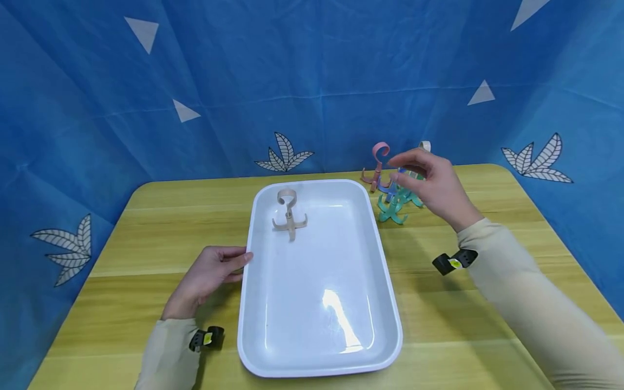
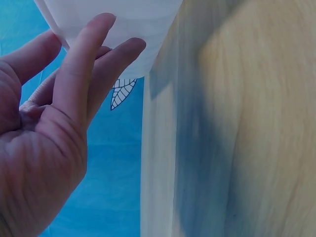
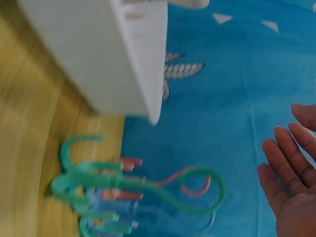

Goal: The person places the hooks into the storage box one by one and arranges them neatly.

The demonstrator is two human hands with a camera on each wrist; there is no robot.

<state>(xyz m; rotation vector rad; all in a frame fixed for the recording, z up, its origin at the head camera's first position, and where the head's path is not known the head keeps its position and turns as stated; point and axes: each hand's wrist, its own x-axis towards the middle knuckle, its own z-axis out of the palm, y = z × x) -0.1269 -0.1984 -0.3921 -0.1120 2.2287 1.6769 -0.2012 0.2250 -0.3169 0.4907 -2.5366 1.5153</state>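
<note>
My left hand (image 1: 212,273) holds the left rim of a white plastic tray (image 1: 331,303), thumb on the rim and fingers against the outer wall (image 2: 143,19). A beige claw hook (image 1: 290,216) with a curled top sits inside the tray near its far left corner. Over a cluster of similar hooks at the back right hovers my right hand (image 1: 434,181), fingers loosely bent and holding nothing. Below and around it are a pink hook (image 1: 378,167), a blue hook (image 1: 388,189) and green hooks (image 3: 89,177). A white curled hook top (image 1: 426,145) shows behind the hand, its lower part hidden.
The tray lies lengthwise on a wooden table (image 1: 185,216), just left of the hook cluster. A blue cloth (image 1: 234,65) with white triangles and leaf prints rises behind the table and at both sides. Each wrist wears a black strapped camera (image 1: 455,262).
</note>
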